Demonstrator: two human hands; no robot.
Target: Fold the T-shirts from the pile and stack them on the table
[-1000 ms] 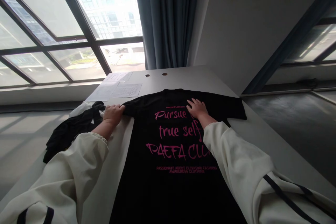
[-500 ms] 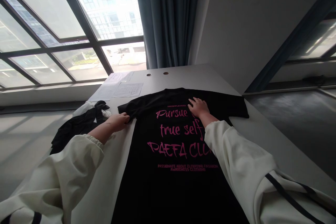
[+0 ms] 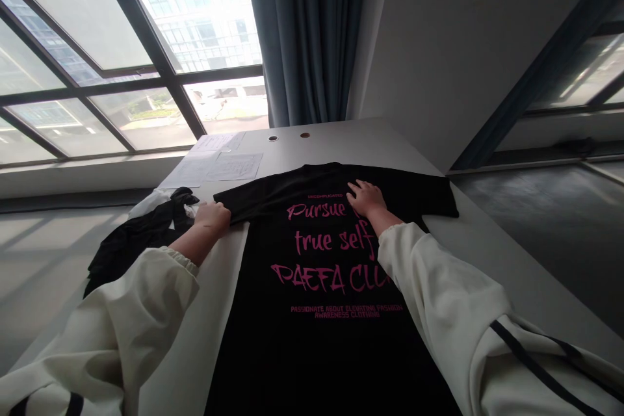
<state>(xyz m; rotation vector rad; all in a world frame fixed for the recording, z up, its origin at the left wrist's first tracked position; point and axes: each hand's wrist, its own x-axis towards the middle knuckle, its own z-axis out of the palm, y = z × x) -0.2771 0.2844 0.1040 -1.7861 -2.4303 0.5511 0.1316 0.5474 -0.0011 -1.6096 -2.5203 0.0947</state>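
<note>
Black T-shirt (image 3: pixel 326 341) lengthwise, collar (image 3: pixel 322 166) farthest, left hand (image 3: pixel 212 218) tight on sleeve (image 3: pixel 246 200), right hand (image 3: pixel 368 198) flat

Shirt: a black short-sleeved T-shirt (image 3: pixel 316 357) lay spread flat before you on the white table (image 3: pixel 468 240).
Collar (image 3: pixel 322 166): it pointed away from you.
Sleeves (image 3: pixel 436 196): both stretched out sideways.
Print (image 3: pixel 319 242): pink lettering faced you, reading "Pursue" and "true self" among other lines, some letters covered at the right.
Lower body: it ran past the bottom of your view.
</note>
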